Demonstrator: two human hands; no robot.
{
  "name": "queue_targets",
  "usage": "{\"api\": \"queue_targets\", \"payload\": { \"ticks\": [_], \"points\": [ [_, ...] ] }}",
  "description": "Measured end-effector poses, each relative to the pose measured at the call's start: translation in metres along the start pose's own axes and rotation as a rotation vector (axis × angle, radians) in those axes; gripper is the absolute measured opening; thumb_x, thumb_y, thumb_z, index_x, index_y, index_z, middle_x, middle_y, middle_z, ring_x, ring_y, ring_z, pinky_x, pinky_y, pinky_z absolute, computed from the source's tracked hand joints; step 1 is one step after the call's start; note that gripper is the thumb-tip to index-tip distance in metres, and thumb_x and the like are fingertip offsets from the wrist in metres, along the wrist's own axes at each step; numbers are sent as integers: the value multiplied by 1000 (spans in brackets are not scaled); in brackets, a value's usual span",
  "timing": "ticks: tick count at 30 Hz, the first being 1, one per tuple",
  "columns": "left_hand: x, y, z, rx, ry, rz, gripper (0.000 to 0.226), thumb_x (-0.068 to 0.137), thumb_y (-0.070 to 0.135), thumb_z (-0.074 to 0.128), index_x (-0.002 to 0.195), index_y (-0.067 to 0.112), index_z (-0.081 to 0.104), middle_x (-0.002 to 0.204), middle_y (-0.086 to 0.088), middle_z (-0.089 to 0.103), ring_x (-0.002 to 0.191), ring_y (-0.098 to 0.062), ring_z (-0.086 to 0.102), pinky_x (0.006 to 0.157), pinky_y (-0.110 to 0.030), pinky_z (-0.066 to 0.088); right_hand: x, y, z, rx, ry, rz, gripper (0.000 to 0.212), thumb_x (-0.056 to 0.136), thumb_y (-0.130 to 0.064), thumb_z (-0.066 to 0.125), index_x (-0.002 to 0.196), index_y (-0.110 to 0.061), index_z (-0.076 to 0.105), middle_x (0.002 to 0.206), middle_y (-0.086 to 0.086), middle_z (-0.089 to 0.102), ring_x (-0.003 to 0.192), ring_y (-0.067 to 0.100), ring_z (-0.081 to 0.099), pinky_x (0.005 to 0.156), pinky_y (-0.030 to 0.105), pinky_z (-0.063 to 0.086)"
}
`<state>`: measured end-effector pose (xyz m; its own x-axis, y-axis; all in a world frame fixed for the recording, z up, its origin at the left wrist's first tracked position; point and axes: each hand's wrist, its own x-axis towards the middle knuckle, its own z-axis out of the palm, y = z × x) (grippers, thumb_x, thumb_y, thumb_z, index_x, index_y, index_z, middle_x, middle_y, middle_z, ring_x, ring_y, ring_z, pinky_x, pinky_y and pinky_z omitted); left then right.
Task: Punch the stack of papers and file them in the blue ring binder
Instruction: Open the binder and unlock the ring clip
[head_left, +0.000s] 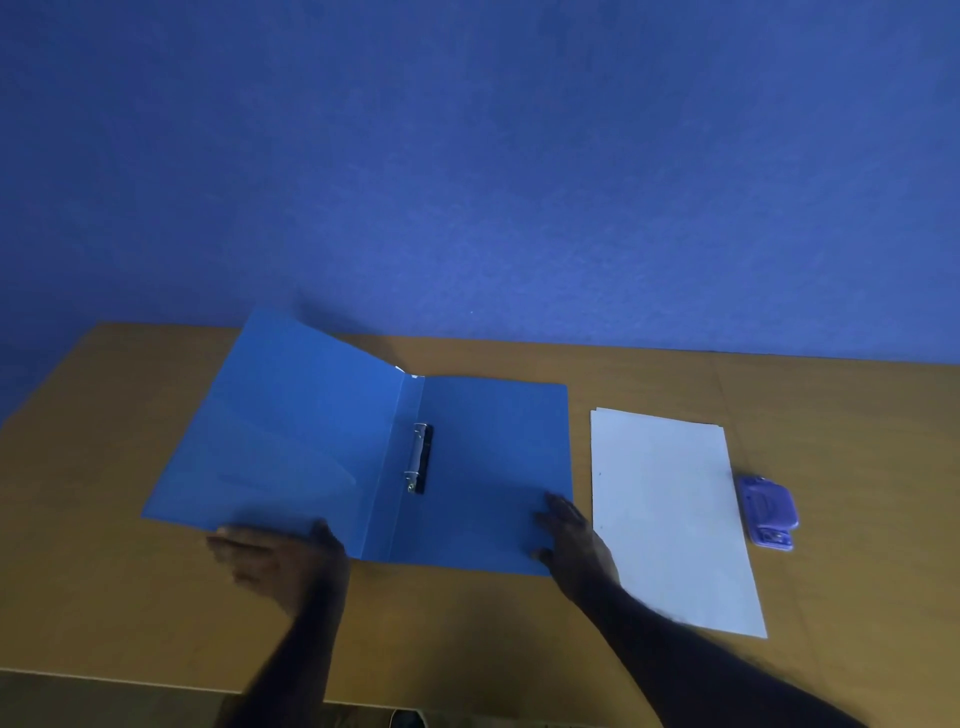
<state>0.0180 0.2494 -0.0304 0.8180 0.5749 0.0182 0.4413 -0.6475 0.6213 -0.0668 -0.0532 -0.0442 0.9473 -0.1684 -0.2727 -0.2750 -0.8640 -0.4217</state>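
The blue ring binder (488, 467) lies open on the wooden table (831, 415), its metal ring mechanism (420, 457) showing along the spine. Its front cover (280, 426) is still tilted up on the left. My left hand (280, 558) is at the cover's near edge, blurred, thumb on the inner face and fingers underneath. My right hand (569, 535) rests with fingers spread on the near right corner of the back cover. A stack of white papers (670, 514) lies flat right of the binder. A purple hole punch (769, 512) sits beside the papers' right edge.
A blue wall (467, 156) rises behind the table's far edge. The table's near edge (130, 680) runs just below my forearms. Bare wood lies left of the binder and right of the punch.
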Motion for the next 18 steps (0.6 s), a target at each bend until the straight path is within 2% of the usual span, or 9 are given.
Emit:
{"api": "queue_targets", "payload": {
  "ticks": [2,4,7,8,11,14,15,18],
  "points": [
    [-5,1,3,241,-61,273,100,75,15,72,148,-6,7,156,-32,-1,145,-43,-1,115,-57,9,0,-1,0,0,2,-4,55,91,-28,66,142,-22,47,160,-6,22,145,15,28,105,35,47],
    [-6,1,12,401,-184,540,93,75,14,72,149,0,18,158,-26,8,146,-41,7,116,-54,8,0,-1,-1,4,1,-2,55,91,-28,66,142,-22,46,160,-6,21,146,15,28,105,35,47],
    [-10,7,28,516,-396,758,75,83,31,66,146,4,34,157,-19,20,144,-37,21,114,-57,23,1,0,-2,22,-2,4,56,90,-28,66,143,-23,47,160,-8,21,146,13,27,105,34,46],
    [-11,9,32,546,-443,784,71,87,38,60,146,6,36,157,-17,21,145,-36,22,115,-57,21,0,0,-2,27,-6,7,56,90,-28,66,143,-23,47,160,-8,21,146,13,27,105,34,45],
    [-11,11,38,596,-495,796,74,88,52,51,147,10,34,158,-15,22,146,-33,17,116,-52,3,-1,1,-1,25,1,1,56,90,-27,67,142,-23,48,160,-7,23,145,14,29,105,34,45],
    [-11,10,41,648,-554,794,78,82,61,39,138,9,48,150,-17,39,140,-36,34,112,-58,7,-1,1,0,43,7,13,55,89,-26,68,141,-22,49,159,-7,24,143,15,33,104,34,47],
    [-11,10,40,652,-559,795,78,81,62,36,138,10,49,149,-17,40,140,-35,34,112,-59,8,-1,0,0,48,3,17,56,89,-25,69,141,-22,49,159,-7,24,143,15,33,104,34,47],
    [-11,15,36,657,-569,804,75,88,61,38,146,14,35,157,-13,25,148,-30,15,115,-59,0,-1,-1,-2,35,-9,17,56,90,-25,67,142,-22,48,160,-8,22,145,14,28,106,34,45]
  ]
}}
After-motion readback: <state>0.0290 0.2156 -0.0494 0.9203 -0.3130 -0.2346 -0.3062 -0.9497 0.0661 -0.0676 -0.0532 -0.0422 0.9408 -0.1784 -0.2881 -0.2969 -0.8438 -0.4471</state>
